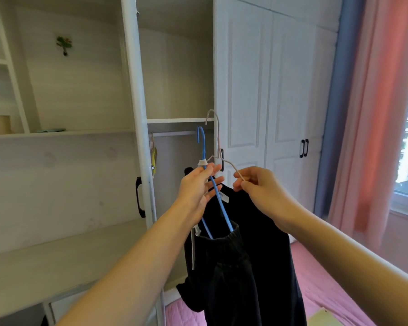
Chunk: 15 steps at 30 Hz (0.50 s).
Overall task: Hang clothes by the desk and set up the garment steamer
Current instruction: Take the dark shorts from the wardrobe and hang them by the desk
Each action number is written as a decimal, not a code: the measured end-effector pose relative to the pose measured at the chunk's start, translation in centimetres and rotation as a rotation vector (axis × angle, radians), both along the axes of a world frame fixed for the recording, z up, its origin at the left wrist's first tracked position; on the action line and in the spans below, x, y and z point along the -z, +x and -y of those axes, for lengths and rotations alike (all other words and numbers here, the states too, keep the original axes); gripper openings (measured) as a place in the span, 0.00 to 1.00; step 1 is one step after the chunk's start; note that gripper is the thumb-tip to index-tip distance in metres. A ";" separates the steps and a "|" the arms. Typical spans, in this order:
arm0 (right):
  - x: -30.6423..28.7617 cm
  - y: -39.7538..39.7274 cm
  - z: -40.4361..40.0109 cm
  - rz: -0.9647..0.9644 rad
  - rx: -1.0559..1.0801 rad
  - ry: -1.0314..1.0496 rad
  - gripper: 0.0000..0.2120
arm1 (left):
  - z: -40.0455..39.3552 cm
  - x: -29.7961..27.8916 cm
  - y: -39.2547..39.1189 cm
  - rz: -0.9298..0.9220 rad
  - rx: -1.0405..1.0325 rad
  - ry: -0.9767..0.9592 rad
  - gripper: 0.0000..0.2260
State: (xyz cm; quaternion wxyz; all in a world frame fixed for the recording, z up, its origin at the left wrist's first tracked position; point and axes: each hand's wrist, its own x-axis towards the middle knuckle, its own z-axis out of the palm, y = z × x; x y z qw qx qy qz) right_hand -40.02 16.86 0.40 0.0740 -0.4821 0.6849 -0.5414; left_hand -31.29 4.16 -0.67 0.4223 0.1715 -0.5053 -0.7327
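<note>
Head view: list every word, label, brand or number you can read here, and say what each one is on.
No text here can be read.
White neck label inside the black top: a faint mark, too small and blurred to read.
White tag on the blue hanger: no print visible.
Wardrobe doors and shelves: no writing.

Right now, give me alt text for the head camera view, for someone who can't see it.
Two bare hands hold up wire hangers with dark clothes before an open white wardrobe: the left hand grips a blue hanger carrying dark trousers, the right hand pinches a white hanger carrying a black top. A pink bed lies below.
</note>
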 end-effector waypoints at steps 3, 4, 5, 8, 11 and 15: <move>1.0 2.7 -1.7 -0.005 -0.008 0.014 0.12 | -1.7 1.1 2.5 -0.030 0.014 0.047 0.06; 1.4 3.7 -2.2 -0.005 -0.008 0.021 0.12 | -2.2 1.5 3.4 -0.049 0.023 0.071 0.07; 1.7 4.8 -2.9 -0.012 -0.010 0.030 0.12 | -2.6 1.7 4.3 -0.065 0.034 0.092 0.08; 2.8 8.1 -4.7 -0.037 -0.025 0.053 0.13 | -4.0 2.5 7.3 -0.082 0.056 0.136 0.09; 3.3 10.9 -6.5 -0.039 -0.047 0.069 0.12 | -5.7 2.9 10.2 -0.106 0.077 0.176 0.07; 3.4 13.7 -8.5 -0.040 -0.073 0.064 0.11 | -8.0 2.7 13.6 -0.158 0.110 0.260 0.08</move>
